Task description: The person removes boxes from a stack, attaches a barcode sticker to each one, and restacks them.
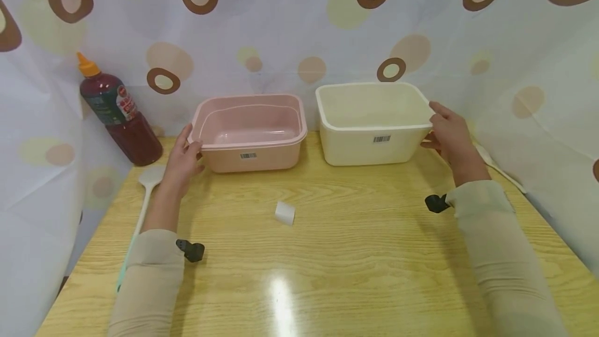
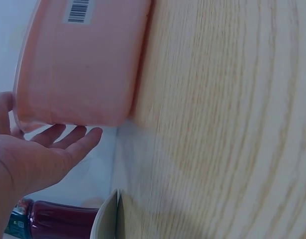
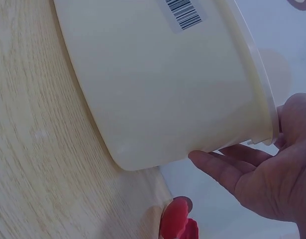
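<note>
The pink plastic bin (image 1: 255, 160) stands at the back of the table, left of centre, with a barcode label on its front. My left hand (image 1: 182, 160) holds its left end, thumb at the rim and fingers (image 2: 83, 144) under it against the side wall. To its right is a deeper cream plastic bin (image 1: 351, 147), also labelled with a barcode. Its right end is held by my right hand (image 1: 451, 131), with the thumb by the rim and the fingertips (image 3: 197, 157) on the wall below. Both bins look hollow, with nothing showing inside.
A sauce bottle (image 1: 121, 111) with an orange cap leans at the back left. Below it lies a white-headed spatula (image 1: 151, 176). A small white piece (image 1: 285, 212) lies mid-table. Along the right edge is a white utensil (image 1: 500, 168); something red (image 3: 177, 221) shows below the right hand.
</note>
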Motion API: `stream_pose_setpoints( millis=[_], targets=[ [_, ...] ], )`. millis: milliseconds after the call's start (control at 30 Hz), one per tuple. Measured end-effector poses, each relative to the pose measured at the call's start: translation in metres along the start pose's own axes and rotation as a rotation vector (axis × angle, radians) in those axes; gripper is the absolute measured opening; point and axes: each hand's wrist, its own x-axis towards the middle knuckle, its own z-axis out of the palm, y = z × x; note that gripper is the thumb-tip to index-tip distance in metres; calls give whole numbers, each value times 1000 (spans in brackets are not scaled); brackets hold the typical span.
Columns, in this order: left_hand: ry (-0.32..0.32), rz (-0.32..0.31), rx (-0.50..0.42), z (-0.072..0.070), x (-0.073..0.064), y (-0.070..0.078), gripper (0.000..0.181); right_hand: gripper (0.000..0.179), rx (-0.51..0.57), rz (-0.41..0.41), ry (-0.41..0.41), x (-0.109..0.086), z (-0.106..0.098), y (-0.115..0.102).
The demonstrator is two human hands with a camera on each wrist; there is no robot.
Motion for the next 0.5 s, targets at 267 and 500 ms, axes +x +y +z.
stream_pose_setpoints(
  millis=[267,500],
  targets=[
    [14,-6,-9,1,-3,2,65,57,-30,15,37,1,8,-5],
    [41,-2,10,-2,8,-10,63,58,-143,14,79,1,6,-10]
  ],
)
